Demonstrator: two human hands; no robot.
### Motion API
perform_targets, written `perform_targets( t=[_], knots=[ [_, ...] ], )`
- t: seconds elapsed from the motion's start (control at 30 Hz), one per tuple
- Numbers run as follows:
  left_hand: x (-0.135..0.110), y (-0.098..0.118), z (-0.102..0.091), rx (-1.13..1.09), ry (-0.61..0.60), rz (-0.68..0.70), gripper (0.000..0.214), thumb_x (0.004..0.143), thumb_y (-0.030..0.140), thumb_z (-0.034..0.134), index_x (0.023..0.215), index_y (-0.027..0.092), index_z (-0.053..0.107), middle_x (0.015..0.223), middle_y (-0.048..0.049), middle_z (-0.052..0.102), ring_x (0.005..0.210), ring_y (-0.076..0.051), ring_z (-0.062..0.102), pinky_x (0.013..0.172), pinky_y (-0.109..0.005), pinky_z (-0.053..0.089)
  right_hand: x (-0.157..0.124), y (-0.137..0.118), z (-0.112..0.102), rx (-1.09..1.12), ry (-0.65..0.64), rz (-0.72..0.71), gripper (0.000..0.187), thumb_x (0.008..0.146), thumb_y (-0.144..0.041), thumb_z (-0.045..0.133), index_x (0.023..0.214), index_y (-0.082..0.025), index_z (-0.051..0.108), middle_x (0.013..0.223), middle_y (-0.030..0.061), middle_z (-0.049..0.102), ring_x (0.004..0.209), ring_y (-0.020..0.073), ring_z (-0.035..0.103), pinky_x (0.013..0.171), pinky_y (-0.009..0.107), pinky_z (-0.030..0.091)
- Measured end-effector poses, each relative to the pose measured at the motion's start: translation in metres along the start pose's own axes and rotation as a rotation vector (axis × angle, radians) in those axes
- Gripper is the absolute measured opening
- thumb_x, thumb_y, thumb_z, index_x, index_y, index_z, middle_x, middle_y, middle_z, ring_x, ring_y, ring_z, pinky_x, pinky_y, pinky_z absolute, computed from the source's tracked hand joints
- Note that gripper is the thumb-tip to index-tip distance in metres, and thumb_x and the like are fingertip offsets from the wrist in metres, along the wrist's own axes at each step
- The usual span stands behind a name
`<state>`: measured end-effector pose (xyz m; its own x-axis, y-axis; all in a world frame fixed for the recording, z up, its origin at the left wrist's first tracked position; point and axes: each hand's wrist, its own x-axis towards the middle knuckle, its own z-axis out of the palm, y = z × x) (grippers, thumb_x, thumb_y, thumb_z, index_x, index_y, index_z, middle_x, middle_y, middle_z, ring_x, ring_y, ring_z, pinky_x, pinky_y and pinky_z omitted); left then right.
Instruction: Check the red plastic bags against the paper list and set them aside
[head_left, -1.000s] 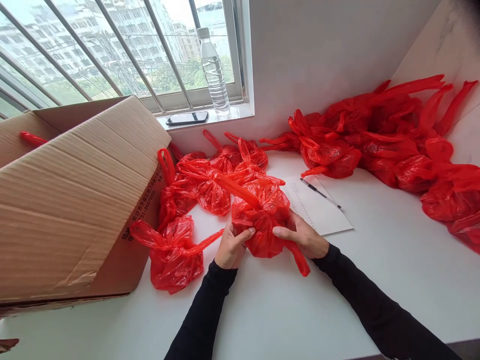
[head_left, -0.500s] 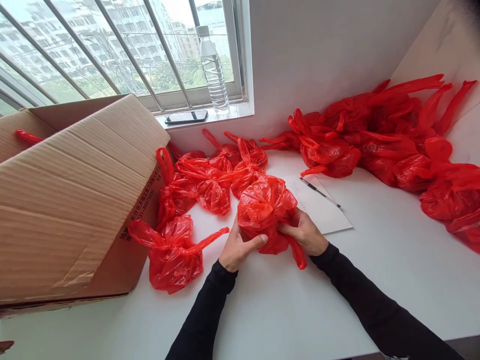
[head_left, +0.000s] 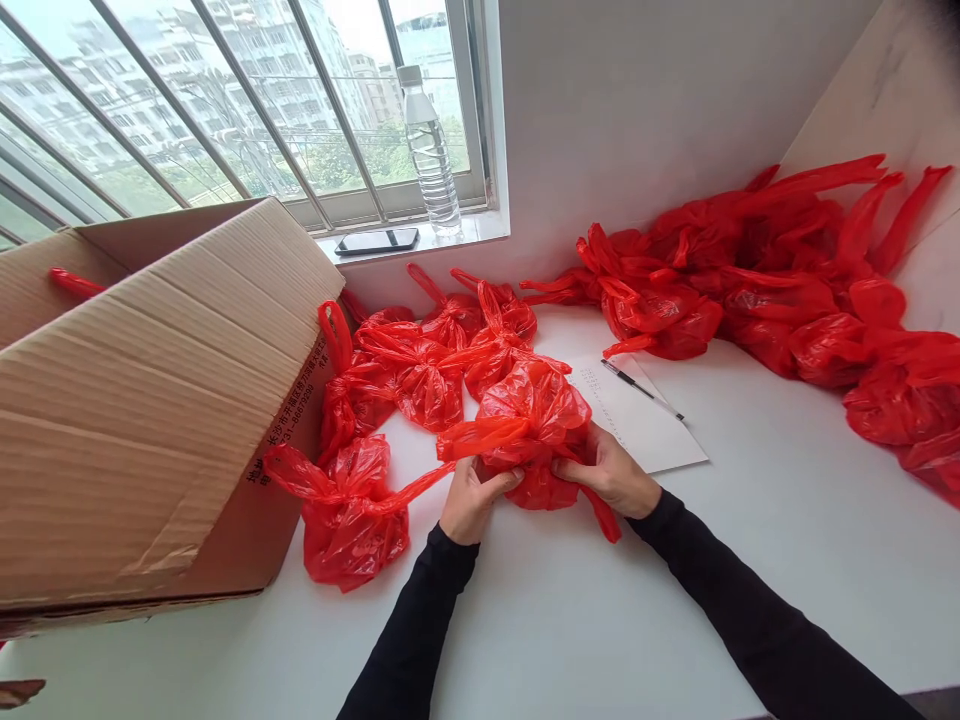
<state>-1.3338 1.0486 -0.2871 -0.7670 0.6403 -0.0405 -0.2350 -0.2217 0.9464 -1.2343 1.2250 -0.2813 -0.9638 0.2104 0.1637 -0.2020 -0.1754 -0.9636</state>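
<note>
Red plastic bag [head_left: 534,430] on the white counter [head_left: 600,620]: we are gripping it, left hand [head_left: 469,500] and right hand [head_left: 611,472] both closed on its lower folds beside a cardboard box [head_left: 150,400].

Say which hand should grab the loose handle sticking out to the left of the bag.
Left hand: it sits just under that handle. The right hand grips the bag on its far side.

You see a cardboard box [head_left: 150,400] at left, a water bottle [head_left: 433,150] and phone [head_left: 377,241] on the sill, a pen [head_left: 640,388] on paper [head_left: 645,425].
</note>
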Motion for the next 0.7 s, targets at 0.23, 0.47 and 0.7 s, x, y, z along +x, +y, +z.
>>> perform_targets(
  t=[0.23, 0.47, 0.7],
  knots=[
    [-0.002, 0.003, 0.004, 0.011, 0.035, 0.100, 0.042, 0.071, 0.021, 0.080, 0.111, 0.020, 0.067, 0.104, -0.0055, 0.073, 0.111, -0.025, 0.063, 0.099, -0.037, 0.047, -0.004, 0.001, 0.002, -0.019, -0.048, 0.038, 0.049, 0.087, -0.027, 0.075, 0.132, -0.022, 0.058, 0.133, 0.0099, 0.066, 0.123, 0.0284, 0.062, 0.108, 0.045, 0.047],
    [-0.026, 0.015, -0.016, 0.007, 0.267, 0.133, 0.032, 0.067, 0.019, 0.080, 0.096, 0.020, 0.067, 0.088, 0.0003, 0.073, 0.084, -0.018, 0.066, 0.081, -0.029, 0.052, -0.007, -0.005, 0.013, -0.010, -0.182, 0.074, 0.063, 0.095, -0.036, 0.065, 0.150, -0.026, 0.038, 0.139, 0.0118, 0.060, 0.124, 0.0274, 0.060, 0.107, 0.048, 0.049],
    [-0.066, 0.030, -0.072, 0.434, 0.550, 0.142, 0.059, 0.081, 0.031, 0.073, 0.137, 0.023, 0.055, 0.128, -0.0084, 0.067, 0.122, -0.026, 0.060, 0.105, -0.039, 0.047, -0.011, 0.000, 0.017, 0.001, -0.181, 0.224, 0.070, 0.094, -0.036, 0.063, 0.154, -0.028, 0.027, 0.124, 0.0116, 0.064, 0.101, 0.0222, 0.068, 0.091, 0.046, 0.058]
  ],
)
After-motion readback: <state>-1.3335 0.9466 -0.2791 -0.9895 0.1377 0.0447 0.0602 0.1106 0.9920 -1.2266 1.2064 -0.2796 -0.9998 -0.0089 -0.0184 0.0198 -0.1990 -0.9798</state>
